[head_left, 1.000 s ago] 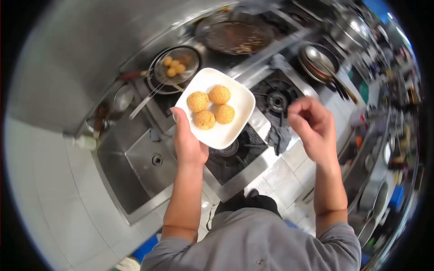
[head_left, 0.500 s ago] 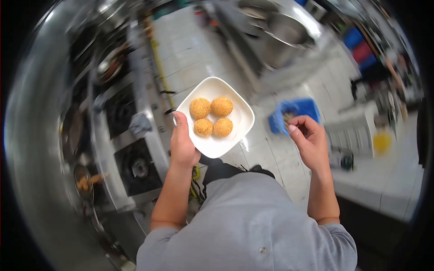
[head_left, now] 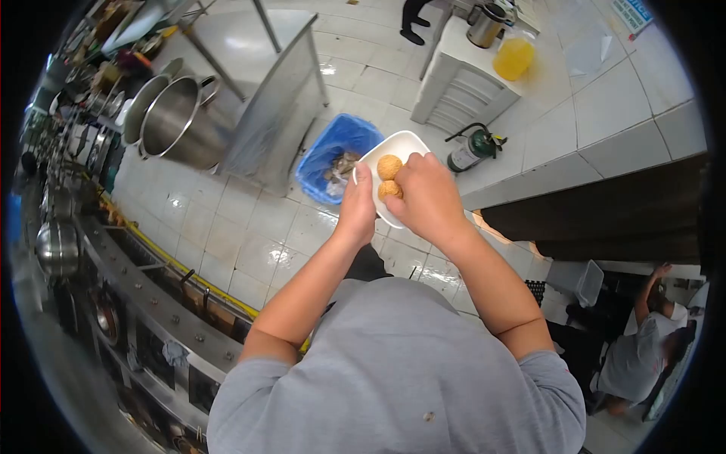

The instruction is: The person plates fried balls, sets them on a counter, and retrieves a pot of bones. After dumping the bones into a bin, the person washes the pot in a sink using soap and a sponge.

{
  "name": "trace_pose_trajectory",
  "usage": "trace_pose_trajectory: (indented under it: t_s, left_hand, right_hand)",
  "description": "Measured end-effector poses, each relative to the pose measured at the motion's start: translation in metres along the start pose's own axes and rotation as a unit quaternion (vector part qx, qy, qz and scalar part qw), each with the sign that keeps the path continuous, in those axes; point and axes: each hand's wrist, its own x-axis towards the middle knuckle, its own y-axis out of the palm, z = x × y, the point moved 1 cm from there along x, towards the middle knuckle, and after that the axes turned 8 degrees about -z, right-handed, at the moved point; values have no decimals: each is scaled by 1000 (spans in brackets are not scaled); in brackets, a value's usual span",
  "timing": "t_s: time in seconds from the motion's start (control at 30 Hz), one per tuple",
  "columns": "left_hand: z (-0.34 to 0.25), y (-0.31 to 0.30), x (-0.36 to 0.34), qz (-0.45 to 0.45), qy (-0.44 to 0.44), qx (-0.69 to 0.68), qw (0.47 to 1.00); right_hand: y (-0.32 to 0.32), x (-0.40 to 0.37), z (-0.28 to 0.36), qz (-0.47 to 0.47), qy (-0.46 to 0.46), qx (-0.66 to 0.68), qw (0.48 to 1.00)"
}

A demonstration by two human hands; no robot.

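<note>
My left hand (head_left: 358, 208) grips the left side of a small white square dish (head_left: 408, 141), its thumb along the rim. Two round, golden breaded balls (head_left: 389, 167) show in the dish. Over the right part of the dish, my right hand (head_left: 432, 198) is closed, fingers curled down among the balls and thumb beside the lower one. The other balls are hidden beneath this hand, so its exact hold is partly covered. Just behind the dish stands a blue bin (head_left: 308, 172) with a clear liner and scraps inside.
A stove line (head_left: 151, 291) runs along the left. Large steel pots (head_left: 172, 127) stand beside a metal table (head_left: 276, 91). On the right are a fire extinguisher (head_left: 473, 147), a stacked white chair (head_left: 469, 94) and a yellow container (head_left: 514, 59). Another person (head_left: 639, 356) is at lower right.
My view has turned to the right, away from the stove. My right hand has moved from beside the bin onto the dish and covers some of the balls. My left hand keeps holding the dish.
</note>
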Motion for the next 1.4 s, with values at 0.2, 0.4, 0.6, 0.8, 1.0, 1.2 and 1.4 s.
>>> trace_pose_trajectory:
  t_s: [0.2,0.4,0.6,0.8,1.0,1.2,1.4]
  left_hand:
    - [41,101,129,43,-27,29,998]
    - [50,192,258,92,-107,72,987]
    - [51,271,375,135,-109,59,983]
    - [20,333,499,88,-70,42,993]
    - [-28,385,689,12,28,119,992]
    - [-18,433,934,-45,189,246,950]
    - [20,512,1084,-13,102,215,971]
  right_hand:
    - [7,57,-127,-33,83,-26,996]
    - [-19,102,-242,-4,120,14,993]
    - [-66,147,-334,-125,219,78,965]
    - [-61,157,-463,-112,275,69,952]
    - [-30,173,-527,-81,353,109,926]
    - [21,193,-569,-43,487,62,870]
    - [80,126,-531,-79,680,45,728]
